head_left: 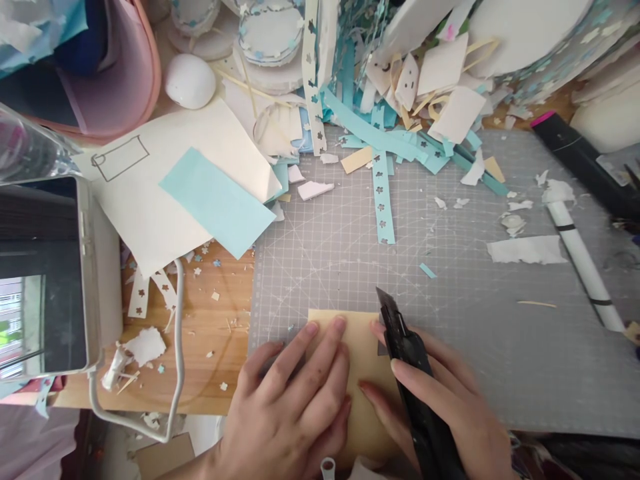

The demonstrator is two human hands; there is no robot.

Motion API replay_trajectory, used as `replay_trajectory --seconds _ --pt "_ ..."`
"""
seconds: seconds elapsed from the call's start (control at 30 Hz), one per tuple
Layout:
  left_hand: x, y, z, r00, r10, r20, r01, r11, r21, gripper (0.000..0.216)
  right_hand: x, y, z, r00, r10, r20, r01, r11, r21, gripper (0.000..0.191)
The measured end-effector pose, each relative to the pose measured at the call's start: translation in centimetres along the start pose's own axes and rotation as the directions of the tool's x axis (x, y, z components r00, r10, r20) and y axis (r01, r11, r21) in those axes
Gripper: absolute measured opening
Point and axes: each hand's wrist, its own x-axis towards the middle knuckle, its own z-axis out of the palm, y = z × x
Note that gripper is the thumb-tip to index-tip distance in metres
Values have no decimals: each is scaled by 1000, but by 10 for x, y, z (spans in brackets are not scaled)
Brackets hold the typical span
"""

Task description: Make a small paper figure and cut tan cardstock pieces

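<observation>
Tan card [360, 347], one: beneath left hand [295, 400], long axis running away from wearer | left hand: laid flat, fingers slightly parted | right hand [460, 407]: clasping black cutter [407, 350], fingertips at card's right side | cutting mat [475, 333]: underneath | blue punched strip [384, 215]: beyond

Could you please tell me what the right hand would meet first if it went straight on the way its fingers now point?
Probably the left hand, lying on the tan sheet just ahead of the right hand, toward the picture's left, though the depth between them is hard to judge.
</observation>
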Motion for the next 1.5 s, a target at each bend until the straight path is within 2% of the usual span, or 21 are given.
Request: replay_trajectory --seconds 0.13,0.33,0.87,1.27,1.4,1.5 --pt "0 3 0 1000 20 1 -20 998 55 31 1 -1 -1 1000 -2 -8 3 1000 17 17" --pt "-5 10 9 996 -81 34 81 996 23 37 3 -1 -2 999 -20 -36 21 1000 20 14" --pt "-4 10 5 994 -46 100 40 997 62 37 6 -1 -1 999 -45 -29 45 999 -3 11" --pt "-2 13 5 996 -53 72 47 996 82 36 2 2 0 999 -40 4 40 999 14 21" --pt "0 13 4 995 -61 80 55 995 77 34 -2 3 2 1000 -21 -21 21 1000 -4 21" --pt "-2 15 4 994 -70 88 64 996 68 39 -7 4 5 1000 0 2 0 1000 -8 28"
